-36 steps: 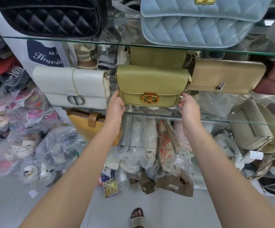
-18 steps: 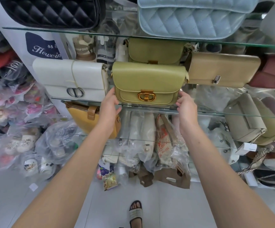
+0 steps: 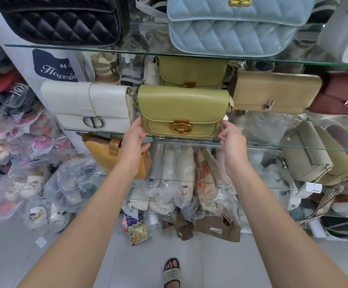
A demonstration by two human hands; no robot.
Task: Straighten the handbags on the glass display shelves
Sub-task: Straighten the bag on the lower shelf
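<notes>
An olive-green handbag with a gold clasp stands upright at the front edge of the middle glass shelf. My left hand grips its lower left corner and my right hand touches its lower right corner with the fingertips. A second green handbag stands right behind it. On the same shelf a white handbag sits to the left, a tan handbag and a maroon handbag to the right.
The upper glass shelf carries a black quilted bag and a light blue quilted bag. Below hang a mustard bag and grey-beige bags. Plastic-wrapped goods crowd the lower shelves and the floor at left.
The green handbag has shifted slightly on the shelf between my hands. My right fingers have loosened to a fingertip touch at its corner.
</notes>
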